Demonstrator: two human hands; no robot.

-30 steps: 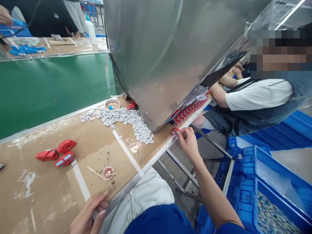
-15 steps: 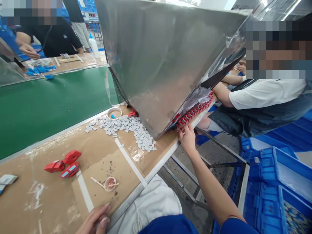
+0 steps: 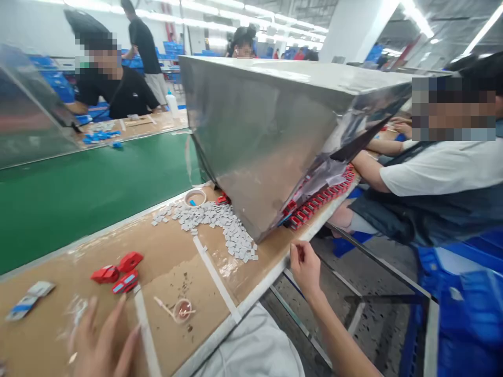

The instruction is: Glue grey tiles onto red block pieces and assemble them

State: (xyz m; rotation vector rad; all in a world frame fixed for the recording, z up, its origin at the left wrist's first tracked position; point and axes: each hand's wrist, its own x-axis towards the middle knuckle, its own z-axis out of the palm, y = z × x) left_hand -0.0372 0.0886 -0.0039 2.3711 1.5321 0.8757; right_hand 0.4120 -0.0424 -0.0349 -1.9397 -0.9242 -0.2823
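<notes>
— Both hands are free of the bench as I read the head view: left hand [image 3: 100,343] is spread open, blurred, over the taped cardboard just below the three red parts [image 3: 118,273]; right hand [image 3: 305,266] hangs at the table edge [image 3: 271,272], fingers curled, and I can't tell if it pinches anything.

— Which step?

— Between pieces, I'd judge. Next calls for a reach to the red parts, glue cup [image 3: 183,309] beside them.

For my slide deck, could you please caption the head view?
Left hand blurred near three red parts; right hand at the table edge.
</notes>
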